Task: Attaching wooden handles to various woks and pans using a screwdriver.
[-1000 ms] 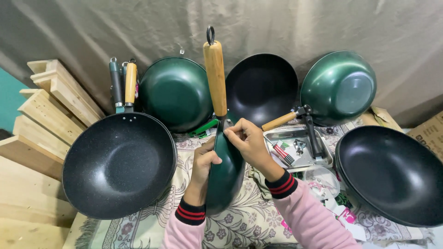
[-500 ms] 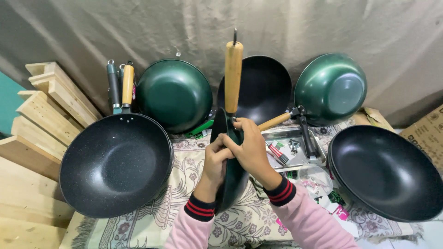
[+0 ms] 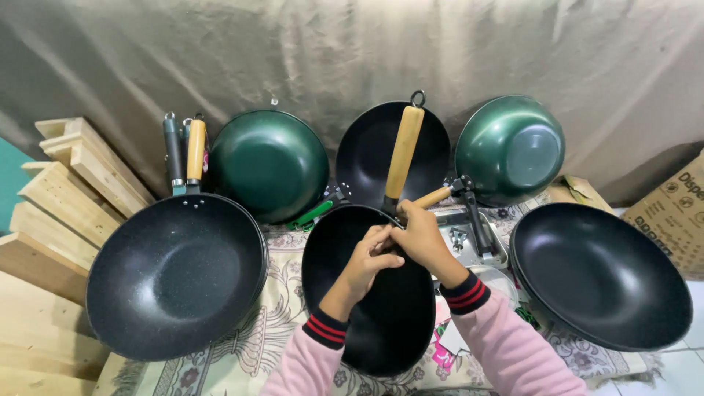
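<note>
Hands' grip [image 3: 400, 246] closed on black wok [image 3: 370, 315], floral cloth [image 3: 275, 315], beige curtain [image 3: 330, 51] behind

I see hands [image 3: 396, 246] boxed in over centre pan [image 3: 370, 293]. Left of centre pan: big black wok [image 3: 176, 275], narrow strip of patterned cloth [image 3: 282, 308] free between. Right of it: metal tray [image 3: 477, 242], then second black wok [image 3: 601, 275], gap cluttered. Behind it: wooden handle [image 3: 405, 152], three pans leaning on curtain [image 3: 352, 51], no passage. Near side of centre pan open past sleeves.
</note>
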